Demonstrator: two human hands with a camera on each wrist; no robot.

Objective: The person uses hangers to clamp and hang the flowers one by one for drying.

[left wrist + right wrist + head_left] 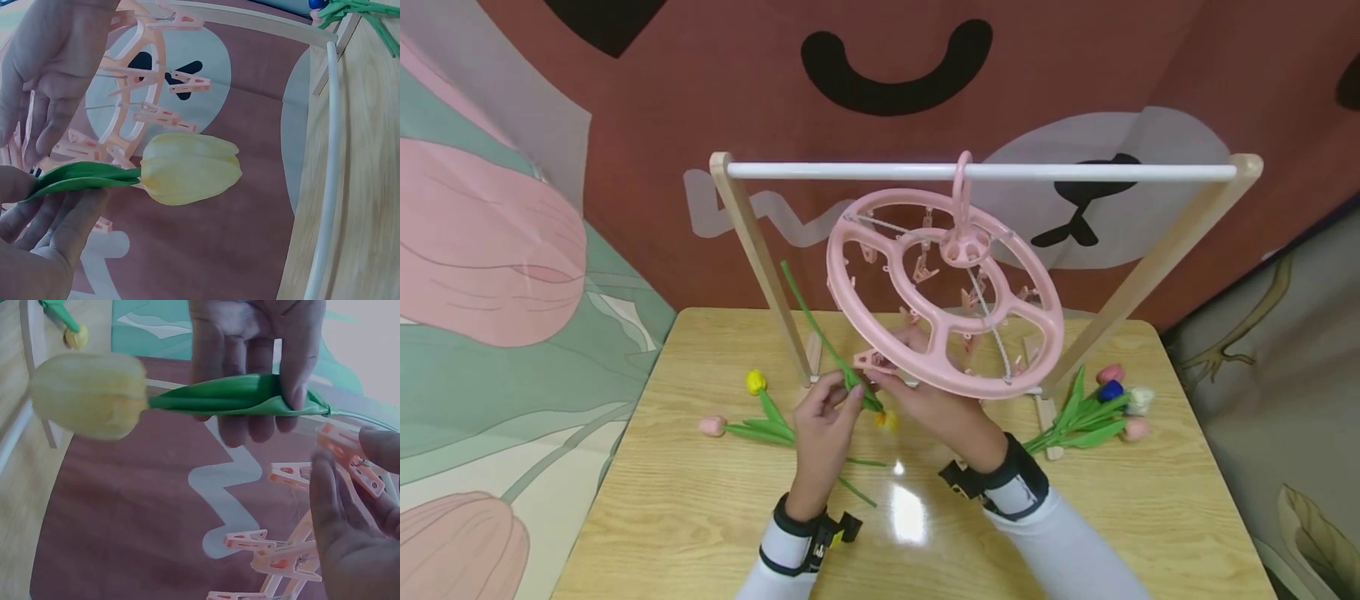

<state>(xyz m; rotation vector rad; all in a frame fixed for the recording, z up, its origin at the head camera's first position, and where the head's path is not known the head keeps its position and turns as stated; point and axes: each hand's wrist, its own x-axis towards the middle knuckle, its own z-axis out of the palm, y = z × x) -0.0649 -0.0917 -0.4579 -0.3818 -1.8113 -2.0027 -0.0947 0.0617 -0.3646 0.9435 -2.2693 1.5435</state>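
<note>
My left hand (827, 429) pinches a yellow artificial tulip (190, 169) by its green leaves and stem between thumb and fingers. The blossom hangs low toward the table, while the stem points up and to the left. Close beside it, my right hand (947, 417) grips a pink clothespin (350, 459) at the near-left rim of a round pink clip hanger (887, 333). In the right wrist view the tulip's stem passes right by the clothespin's tip. The hanger hooks over a white bar (850, 172) and tilts, with several other clothespins dangling below it.
Wooden posts (763, 267) hold up the bar at both ends. On the table (662, 517), a pink tulip (712, 426) and another yellow tulip (756, 382) lie left. Several tulips (1086, 417) in pink, blue and white lie at the right post's foot. A printed cloth hangs behind.
</note>
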